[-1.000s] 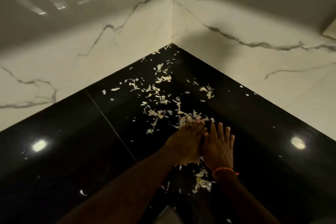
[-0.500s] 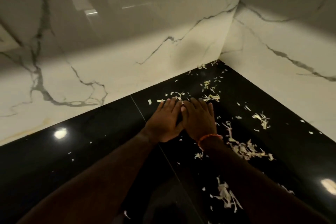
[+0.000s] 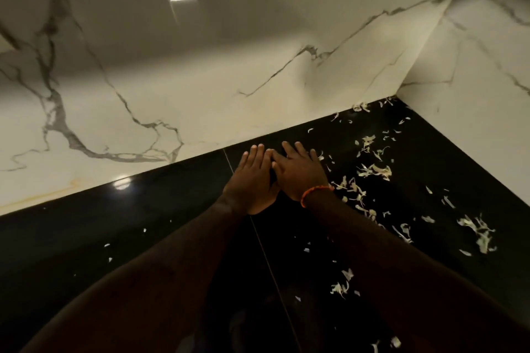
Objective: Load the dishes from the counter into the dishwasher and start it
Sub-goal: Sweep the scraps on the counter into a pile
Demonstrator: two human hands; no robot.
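Note:
My left hand [image 3: 252, 178] and my right hand [image 3: 301, 173] lie flat side by side on the glossy black counter [image 3: 100, 238], fingers straight and pointing toward the back wall. The two hands touch along their inner edges. An orange thread band [image 3: 314, 194] circles my right wrist. Pale vegetable scraps [image 3: 372, 170] lie scattered on the counter to the right of my hands. No dishes or dishwasher are in view.
White marble wall tiles [image 3: 200, 94] rise behind the counter and meet a second wall [image 3: 473, 94] at the corner on the right. More scraps [image 3: 479, 232] lie at the right and a few [image 3: 341, 286] near my right forearm. A thin seam [image 3: 269, 266] runs across the counter.
Both hands, still flat and together, have slid left and toward the back wall, away from the corner. The scraps now lie mostly to their right.

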